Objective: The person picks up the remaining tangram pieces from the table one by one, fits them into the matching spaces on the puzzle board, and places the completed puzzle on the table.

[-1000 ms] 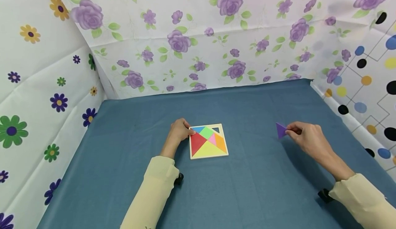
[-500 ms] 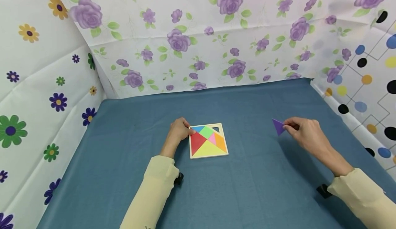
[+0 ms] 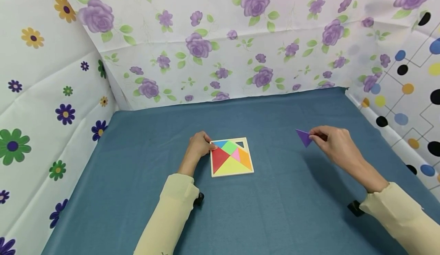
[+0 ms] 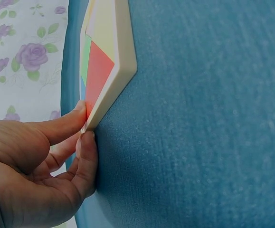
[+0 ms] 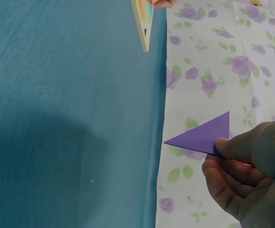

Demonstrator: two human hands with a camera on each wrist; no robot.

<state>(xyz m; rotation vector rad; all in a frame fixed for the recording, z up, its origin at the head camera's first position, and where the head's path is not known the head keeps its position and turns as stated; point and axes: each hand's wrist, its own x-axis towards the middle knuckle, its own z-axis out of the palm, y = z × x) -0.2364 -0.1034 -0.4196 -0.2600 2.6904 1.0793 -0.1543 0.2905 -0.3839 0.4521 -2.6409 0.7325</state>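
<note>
A square tangram board (image 3: 232, 174) with a pale wooden frame lies on the blue cloth, filled with red, yellow, blue, green, pink and orange pieces. Its upper right corner has a dark triangular gap (image 3: 241, 144). My left hand (image 3: 198, 145) pinches the board's upper left corner, thumb on top at the blue and red pieces and fingers at the side, as the left wrist view (image 4: 47, 166) shows. Off to the right, above the cloth, my right hand (image 3: 335, 142) pinches a purple triangle piece (image 3: 304, 137) between thumb and fingers. In the right wrist view the triangle (image 5: 206, 135) points away from the fingertips.
Blue cloth (image 3: 268, 209) covers the table. A white sheet with purple roses (image 3: 220, 48) hangs behind it. Flower-patterned (image 3: 44, 132) and dotted (image 3: 405, 113) sheets stand at the left and right sides.
My right hand has moved left and slightly farther up the view with the purple triangle, which has tilted a little. The left hand and the board have stayed in place.
</note>
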